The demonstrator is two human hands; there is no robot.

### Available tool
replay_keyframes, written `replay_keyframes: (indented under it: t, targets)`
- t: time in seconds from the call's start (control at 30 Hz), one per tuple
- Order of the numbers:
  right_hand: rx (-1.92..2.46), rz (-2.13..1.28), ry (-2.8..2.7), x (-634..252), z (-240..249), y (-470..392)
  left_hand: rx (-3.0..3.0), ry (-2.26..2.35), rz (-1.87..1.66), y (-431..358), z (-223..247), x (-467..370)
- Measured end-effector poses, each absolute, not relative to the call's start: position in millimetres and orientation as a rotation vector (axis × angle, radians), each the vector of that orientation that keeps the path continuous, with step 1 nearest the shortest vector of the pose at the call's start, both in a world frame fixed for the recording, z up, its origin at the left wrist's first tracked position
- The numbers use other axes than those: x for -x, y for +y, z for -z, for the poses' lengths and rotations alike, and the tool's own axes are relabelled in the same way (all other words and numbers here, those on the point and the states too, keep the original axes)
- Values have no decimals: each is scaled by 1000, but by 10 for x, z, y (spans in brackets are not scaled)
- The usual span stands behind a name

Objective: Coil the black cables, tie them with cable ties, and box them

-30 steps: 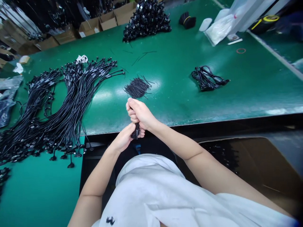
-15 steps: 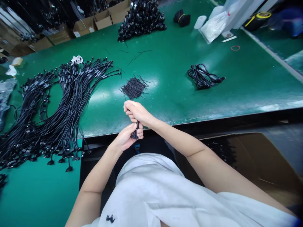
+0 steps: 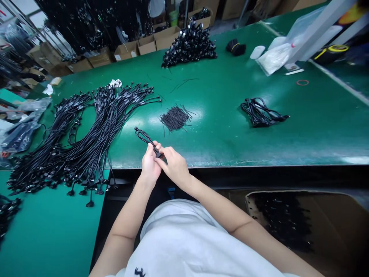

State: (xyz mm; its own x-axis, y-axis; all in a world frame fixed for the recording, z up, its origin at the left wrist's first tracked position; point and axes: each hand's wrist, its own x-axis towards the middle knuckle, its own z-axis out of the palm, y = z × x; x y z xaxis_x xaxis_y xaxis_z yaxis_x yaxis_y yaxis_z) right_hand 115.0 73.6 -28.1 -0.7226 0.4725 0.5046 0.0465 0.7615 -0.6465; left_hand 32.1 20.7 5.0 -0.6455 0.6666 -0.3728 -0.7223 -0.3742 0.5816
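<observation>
A folded black cable [image 3: 143, 135] sticks out up and to the left from my left hand [image 3: 150, 163], whose fingers are closed around it near the table's front edge. My right hand [image 3: 175, 165] meets it from the right, thumb and fingers pinched on the connector end of the same cable. Whether a twist tie is around the cable is hidden by my fingers. Just beyond my hands lies a pile of short black twist ties [image 3: 175, 118]. To the left, long black cables [image 3: 95, 130] with connectors are spread in thick bunches.
A heap of coiled black cables [image 3: 190, 46] sits at the back, near a banded black bundle [image 3: 235, 47]. Some looped cables [image 3: 261, 112] lie on the right of the green table [image 3: 213, 146]. Below the edge, a cardboard box [image 3: 331, 215] holds black items.
The folded cable has turned, its looped end now showing past my left hand. My right hand has moved from above the left to its right side. The view has shifted, too.
</observation>
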Motion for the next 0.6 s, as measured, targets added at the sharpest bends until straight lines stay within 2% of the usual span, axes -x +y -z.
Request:
replay_keyframes:
  t: [0.17,0.23,0.33,0.5,0.6]
  targets:
    - [131,-541,-2399,-1110,214,750,200,1007,-1941,162,-46,-259]
    - [-89,-555,-2458,-1152,219,804,121,1036,-1880,114,-6,-216]
    - [-427,-883,-2420,-1245,209,987,-35,1145,-1847,23,47,-190]
    - [94,-1666,-1964,-1287,100,1369,-385,1186,-1719,-64,10,-371]
    - [8,-2001,-1883,-1234,34,1399,-489,1104,-1499,-52,-18,-516]
